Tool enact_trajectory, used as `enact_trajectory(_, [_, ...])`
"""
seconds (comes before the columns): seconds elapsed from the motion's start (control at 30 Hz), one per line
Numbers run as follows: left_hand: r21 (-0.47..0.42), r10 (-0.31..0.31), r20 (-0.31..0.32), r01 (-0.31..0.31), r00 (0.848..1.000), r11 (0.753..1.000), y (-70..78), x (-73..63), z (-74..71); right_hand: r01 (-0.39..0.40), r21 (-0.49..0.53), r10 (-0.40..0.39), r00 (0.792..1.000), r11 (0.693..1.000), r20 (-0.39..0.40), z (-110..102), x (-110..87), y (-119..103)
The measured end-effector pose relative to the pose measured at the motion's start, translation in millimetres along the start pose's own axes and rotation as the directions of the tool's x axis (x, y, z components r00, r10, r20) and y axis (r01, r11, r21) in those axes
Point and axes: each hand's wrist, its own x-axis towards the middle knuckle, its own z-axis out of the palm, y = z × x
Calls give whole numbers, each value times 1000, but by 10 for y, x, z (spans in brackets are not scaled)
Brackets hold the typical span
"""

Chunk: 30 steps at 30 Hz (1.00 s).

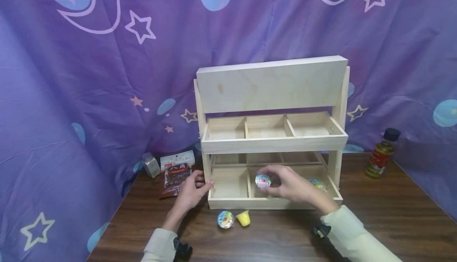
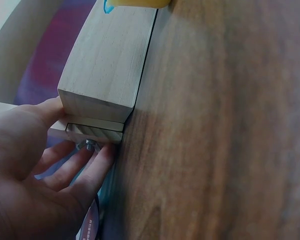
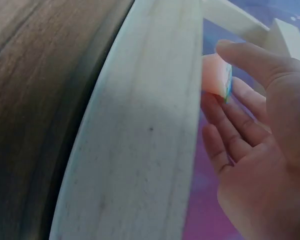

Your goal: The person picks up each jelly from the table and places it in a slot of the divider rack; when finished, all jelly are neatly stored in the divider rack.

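Observation:
My right hand (image 1: 289, 182) pinches a small jelly cup (image 1: 262, 181) between thumb and fingers, its printed foil lid facing my head camera. In the right wrist view, the cup's pinkish side (image 3: 215, 75) shows just past the tray's front board (image 3: 140, 130). The cup is over the middle compartment of the wooden rack's lower tray (image 1: 246, 204). At that tray's left end, my left hand (image 1: 191, 190) grips the rack, its thumb at the box corner (image 2: 97, 102) and fingers behind the side post. Another jelly cup (image 1: 315, 183) lies in the right compartment, partly hidden by my right arm.
On the table before the rack lie a lidded jelly cup (image 1: 225, 219) and a yellow one (image 1: 243, 218) on its side. Left of the rack are a spice packet (image 1: 175, 178) and a small jar (image 1: 151, 165). A black-capped bottle (image 1: 382, 155) stands at right.

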Motion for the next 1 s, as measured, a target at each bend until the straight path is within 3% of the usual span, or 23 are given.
enact_trajectory(0.13, [4,-7,3,7,1000,1000,10,4,15,-28,-23,29,998,999,56,54,48,72])
enact_trajectory(0.3, [7,-10,5,10,1000,1000,13,9,27,-17,-122,28,996,992,86,52,58,149])
enact_trajectory(0.5, [4,-6,4,6,1000,1000,34,14,15,3,-168,16,994,986,109,13,50,188])
enact_trajectory(0.8, [9,-15,6,15,1000,1000,43,14,3,33,-231,-14,997,972,81,44,35,214])
enact_trajectory(1.0, [6,-24,7,24,1000,1000,26,6,1,-1,-221,20,996,975,85,68,26,241])
